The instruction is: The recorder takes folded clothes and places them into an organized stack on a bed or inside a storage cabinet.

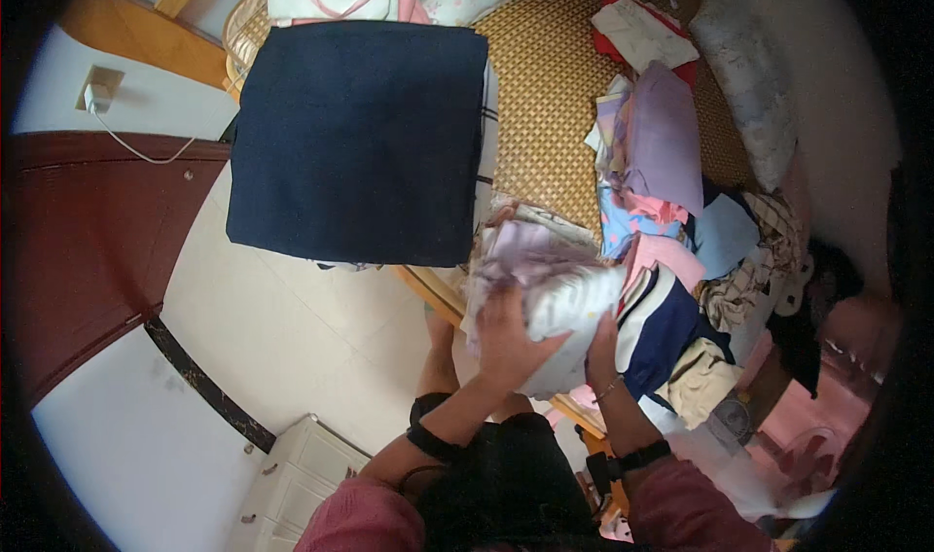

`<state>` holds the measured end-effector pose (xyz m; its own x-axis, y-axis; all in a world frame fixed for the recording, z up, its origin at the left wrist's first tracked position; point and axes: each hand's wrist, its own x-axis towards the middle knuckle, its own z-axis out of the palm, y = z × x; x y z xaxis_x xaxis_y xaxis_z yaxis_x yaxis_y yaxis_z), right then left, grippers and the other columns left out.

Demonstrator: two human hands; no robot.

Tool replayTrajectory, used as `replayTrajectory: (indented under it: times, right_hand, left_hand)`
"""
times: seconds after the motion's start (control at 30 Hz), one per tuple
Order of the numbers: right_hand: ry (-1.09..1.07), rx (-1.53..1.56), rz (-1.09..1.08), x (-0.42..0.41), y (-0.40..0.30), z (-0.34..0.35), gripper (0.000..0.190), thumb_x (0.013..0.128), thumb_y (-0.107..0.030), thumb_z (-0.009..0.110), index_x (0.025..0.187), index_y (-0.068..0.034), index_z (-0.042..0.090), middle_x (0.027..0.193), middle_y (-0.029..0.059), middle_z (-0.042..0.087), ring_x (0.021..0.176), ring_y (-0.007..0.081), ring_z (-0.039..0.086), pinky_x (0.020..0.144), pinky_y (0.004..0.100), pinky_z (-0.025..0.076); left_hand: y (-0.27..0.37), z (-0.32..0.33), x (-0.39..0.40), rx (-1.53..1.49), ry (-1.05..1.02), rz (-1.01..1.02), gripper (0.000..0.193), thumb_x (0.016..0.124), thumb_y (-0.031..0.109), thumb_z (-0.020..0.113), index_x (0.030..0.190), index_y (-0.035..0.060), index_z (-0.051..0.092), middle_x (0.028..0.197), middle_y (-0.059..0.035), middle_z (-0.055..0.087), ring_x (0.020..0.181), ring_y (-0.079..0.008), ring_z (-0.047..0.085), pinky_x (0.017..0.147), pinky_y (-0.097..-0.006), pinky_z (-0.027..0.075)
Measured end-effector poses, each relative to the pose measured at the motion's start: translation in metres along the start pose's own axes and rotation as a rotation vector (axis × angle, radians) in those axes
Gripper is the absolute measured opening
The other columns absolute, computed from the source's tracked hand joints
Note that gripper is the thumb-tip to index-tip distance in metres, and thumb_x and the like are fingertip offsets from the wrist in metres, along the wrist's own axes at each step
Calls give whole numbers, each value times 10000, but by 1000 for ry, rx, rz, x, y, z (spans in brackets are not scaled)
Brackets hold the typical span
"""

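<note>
A bunched white garment lies between my two hands at the near edge of the bed. My left hand is on its left side, thumb stretched across the cloth, its fingers blurred against a folded lavender garment. Along the right side of the white cloth, my right hand holds its edge, with a bracelet at the wrist. Just right of that hand is a navy and white striped garment. A pink cloth lies beyond it.
A large folded dark navy cloth tops a stack at the left. Folded purple clothing lies on the woven mat. Beige cloth and a plaid cloth sit at right. The wooden bed edge runs before my legs.
</note>
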<state>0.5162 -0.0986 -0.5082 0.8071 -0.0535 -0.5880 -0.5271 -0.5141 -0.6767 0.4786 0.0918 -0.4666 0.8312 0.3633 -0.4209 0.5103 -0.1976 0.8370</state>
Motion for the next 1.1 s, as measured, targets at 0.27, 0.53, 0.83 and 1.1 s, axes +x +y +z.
replayTrajectory:
  times: [0.27,0.53,0.83,1.1]
  right_hand:
    - [11,314,31,-8,-16,23,548,939,-219,455,1337,95,247,1313,247,389,1192,302,421,1017,369,316]
    - [341,-354,-429,-31,-68,27,672,839,-221,600,1341,77,268,1275,281,393,1204,394,372,1038,449,235]
    - [338,-469,-543,-18,4,60,569,835,-141,484,1343,16,282,1231,342,365,1082,483,401,924,529,310]
    - [8,-305,-256,-3,-23,28,618,834,-207,552,1366,-21,299,1203,340,383,1060,472,422,898,503,342]
  left_hand:
    - [-38,3,28,128,3,128,919,652,435,750,1335,-16,331,1271,-281,426,1186,-418,404,1011,-461,303]
    - [0,-3,6,788,82,724,556,755,315,634,1271,165,494,1311,-102,447,1211,-279,398,1002,-646,150]
    - [-63,35,5,704,84,813,389,800,361,560,1187,318,560,1242,2,480,1139,-254,411,896,-738,165]
    - [-33,34,11,929,10,785,444,784,325,592,1221,280,531,1322,-79,415,1174,-357,391,821,-723,244]
